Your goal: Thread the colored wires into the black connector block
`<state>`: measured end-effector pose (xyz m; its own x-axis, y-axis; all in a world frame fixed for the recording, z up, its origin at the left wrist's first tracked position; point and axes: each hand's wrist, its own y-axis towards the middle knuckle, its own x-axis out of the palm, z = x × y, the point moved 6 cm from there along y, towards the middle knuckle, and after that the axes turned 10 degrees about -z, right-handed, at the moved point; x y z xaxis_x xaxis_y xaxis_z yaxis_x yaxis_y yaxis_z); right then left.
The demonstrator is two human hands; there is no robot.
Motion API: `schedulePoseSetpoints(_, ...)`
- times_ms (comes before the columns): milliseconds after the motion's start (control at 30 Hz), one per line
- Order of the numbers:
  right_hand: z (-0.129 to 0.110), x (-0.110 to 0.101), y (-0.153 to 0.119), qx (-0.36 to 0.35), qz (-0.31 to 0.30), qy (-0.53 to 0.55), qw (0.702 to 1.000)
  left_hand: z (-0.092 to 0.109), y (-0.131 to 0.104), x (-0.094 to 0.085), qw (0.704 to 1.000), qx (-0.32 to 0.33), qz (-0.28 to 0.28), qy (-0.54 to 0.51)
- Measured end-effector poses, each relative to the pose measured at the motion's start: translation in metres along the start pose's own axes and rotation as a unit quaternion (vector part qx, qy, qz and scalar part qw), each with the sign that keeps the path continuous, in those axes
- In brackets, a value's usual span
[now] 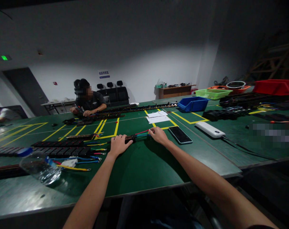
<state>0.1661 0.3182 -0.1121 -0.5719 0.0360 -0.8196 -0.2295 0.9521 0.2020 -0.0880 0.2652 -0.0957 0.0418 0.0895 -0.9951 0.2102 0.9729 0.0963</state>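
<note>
My left hand (119, 145) lies over a long black strip (129, 138) on the green table, its fingers bent across the far side and its thumb on the near side. Red, blue and green wires (141, 135) run out of the strip's right end. Closed in a pinch, my right hand (158, 135) holds the free ends of these wires; the very tips are hidden by the fingers. To the left of my left hand lie several black strips (68, 152) with coloured wires and ring terminals at their ends.
A clear bottle (40, 168) leans at the front left. Right of my right hand are a phone (180, 135) and a white power bank (209, 129) with cables. Papers (158, 117) and a blue bin (192, 104) lie beyond. A co-worker (94, 101) sits across the table.
</note>
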Motion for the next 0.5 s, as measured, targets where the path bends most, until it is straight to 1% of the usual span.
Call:
schedulePoseSetpoints(100, -0.0013, -0.0034, -0.0007, -0.01, 0.03, 0.017, 0.999, -0.0007, 0.0004, 0.0009, 1.0, 0.0, -0.003, -0.001)
schedulePoseSetpoints(200, -0.0049, -0.0061, -0.0025, -0.04, 0.058, 0.035, 0.997, -0.0012, 0.0011, 0.0014, 1.0, 0.0, -0.004, -0.004)
schedulePoseSetpoints(300, -0.0066, -0.0071, -0.0042, -0.051, 0.074, 0.041, 0.995, -0.0009, 0.0009, 0.0006, 1.0, -0.003, -0.006, -0.003)
schedulePoseSetpoints(400, -0.0051, -0.0065, -0.0041, -0.035, 0.065, 0.035, 0.997, -0.0001, 0.0002, -0.0005, 1.0, -0.003, -0.007, -0.002)
schedulePoseSetpoints(500, -0.0015, -0.0062, -0.0026, -0.005, 0.04, 0.014, 0.999, 0.0002, 0.0001, -0.0004, 1.0, -0.001, -0.003, 0.0)
